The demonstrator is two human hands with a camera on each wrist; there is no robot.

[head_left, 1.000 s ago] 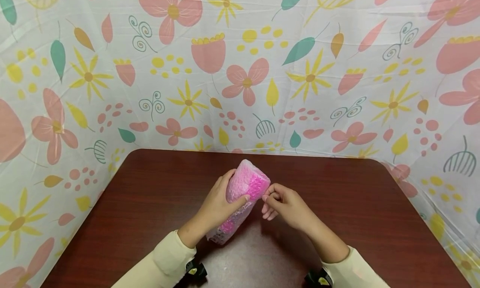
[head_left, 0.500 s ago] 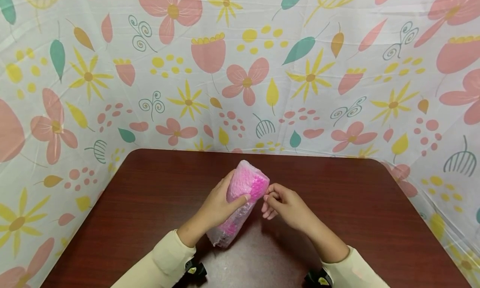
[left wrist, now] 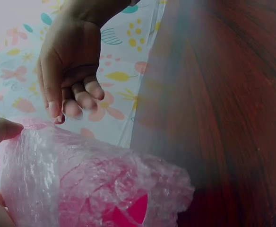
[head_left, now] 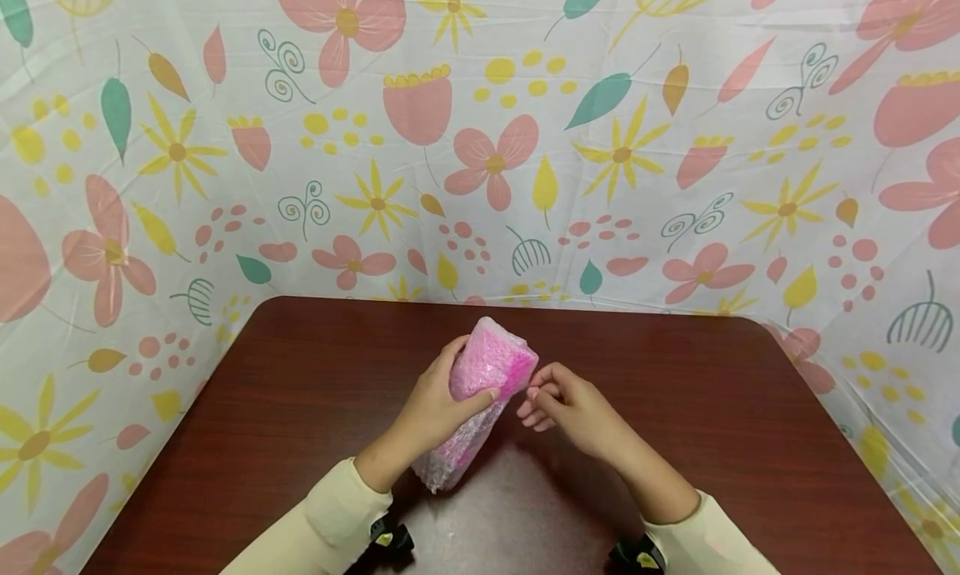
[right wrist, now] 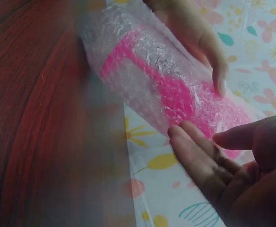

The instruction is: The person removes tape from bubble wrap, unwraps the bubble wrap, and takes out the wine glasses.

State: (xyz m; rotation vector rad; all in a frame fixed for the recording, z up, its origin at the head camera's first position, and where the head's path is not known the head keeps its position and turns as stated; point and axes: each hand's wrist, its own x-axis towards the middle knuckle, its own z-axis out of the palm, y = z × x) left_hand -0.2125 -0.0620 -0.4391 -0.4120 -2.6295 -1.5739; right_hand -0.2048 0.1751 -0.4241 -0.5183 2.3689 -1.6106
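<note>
A bubble-wrapped package, long and roughly cylindrical, is tilted above the table, its pink contents showing through the clear wrap. My left hand grips its left side, with the thumb across the front. At the upper right edge, my right hand pinches the bubble wrap between thumb and index finger. Exactly what part lies between those fingertips is hidden. The other right fingers hang loosely below. In the left wrist view, the right hand is over the package's far end.
The dark red-brown wooden table has rounded far corners. A white floral curtain hangs behind it and along both sides. Black wrist straps sit at both cream sleeves.
The package has turned slightly in my left hand, so the pink shows differently through the wrap. My right hand has shifted a little to the left at the package's edge.
</note>
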